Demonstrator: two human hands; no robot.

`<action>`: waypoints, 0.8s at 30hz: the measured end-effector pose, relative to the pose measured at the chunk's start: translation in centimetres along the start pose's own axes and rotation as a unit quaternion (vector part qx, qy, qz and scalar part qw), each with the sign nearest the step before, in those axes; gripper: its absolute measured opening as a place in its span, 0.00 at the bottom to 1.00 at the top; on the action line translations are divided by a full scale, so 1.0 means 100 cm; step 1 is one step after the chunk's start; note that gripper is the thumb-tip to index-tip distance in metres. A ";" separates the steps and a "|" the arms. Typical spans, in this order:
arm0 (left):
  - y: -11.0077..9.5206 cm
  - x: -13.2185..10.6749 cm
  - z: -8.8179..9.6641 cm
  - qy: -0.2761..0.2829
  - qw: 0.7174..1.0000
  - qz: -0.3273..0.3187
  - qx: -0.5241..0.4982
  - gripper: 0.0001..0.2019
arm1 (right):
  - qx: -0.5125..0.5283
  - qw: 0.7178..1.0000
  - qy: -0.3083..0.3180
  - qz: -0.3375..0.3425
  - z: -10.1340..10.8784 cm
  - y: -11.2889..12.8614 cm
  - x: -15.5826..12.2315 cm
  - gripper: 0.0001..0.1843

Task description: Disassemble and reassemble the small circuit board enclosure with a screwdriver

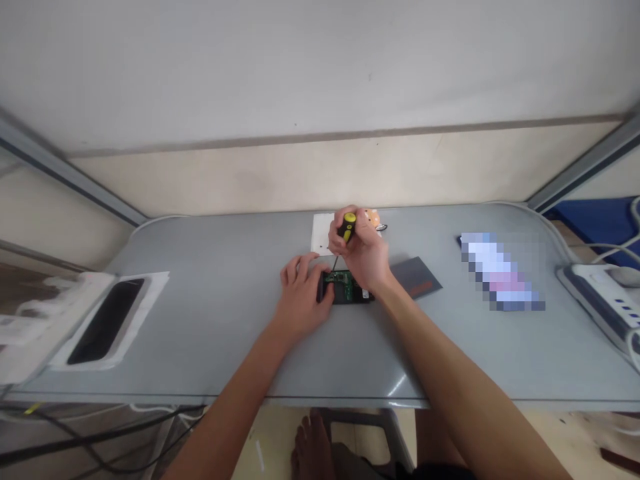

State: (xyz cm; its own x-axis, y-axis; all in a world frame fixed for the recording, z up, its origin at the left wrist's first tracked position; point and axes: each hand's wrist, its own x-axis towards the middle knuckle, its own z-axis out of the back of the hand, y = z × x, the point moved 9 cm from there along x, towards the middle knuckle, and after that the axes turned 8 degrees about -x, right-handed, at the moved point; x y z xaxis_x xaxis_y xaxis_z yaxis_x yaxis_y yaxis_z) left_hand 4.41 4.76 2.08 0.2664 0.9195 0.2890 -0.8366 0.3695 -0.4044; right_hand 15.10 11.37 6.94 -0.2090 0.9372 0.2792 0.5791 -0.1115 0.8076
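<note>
A small black device with an exposed green circuit board (345,287) lies at the middle of the grey table (225,320). My left hand (301,291) rests on the device's left end, fingers curled over it, holding it down. My right hand (361,250) is closed round a screwdriver with a yellow and black handle (347,227). The screwdriver stands nearly upright, its thin shaft pointing down at the board's left part.
A white square pad (321,233) lies behind the device and a dark grey card with red print (417,277) to its right. A black phone on white foam (106,320) sits at the left, a blurred-out object (500,270) and a white power strip (603,297) at the right.
</note>
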 end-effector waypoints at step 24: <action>0.000 0.000 0.000 -0.010 1.000 -0.019 0.009 0.12 | -0.024 1.000 0.003 -0.007 -0.003 -0.002 -0.001 0.23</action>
State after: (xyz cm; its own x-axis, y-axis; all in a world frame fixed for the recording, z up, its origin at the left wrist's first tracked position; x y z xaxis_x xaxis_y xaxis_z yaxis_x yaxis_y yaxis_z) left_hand 4.43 4.76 2.12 0.2896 0.9019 0.3206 -0.8348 0.4019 -0.3764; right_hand 14.79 11.23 6.93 -0.2220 0.9369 0.2700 0.5380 -0.1132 0.8353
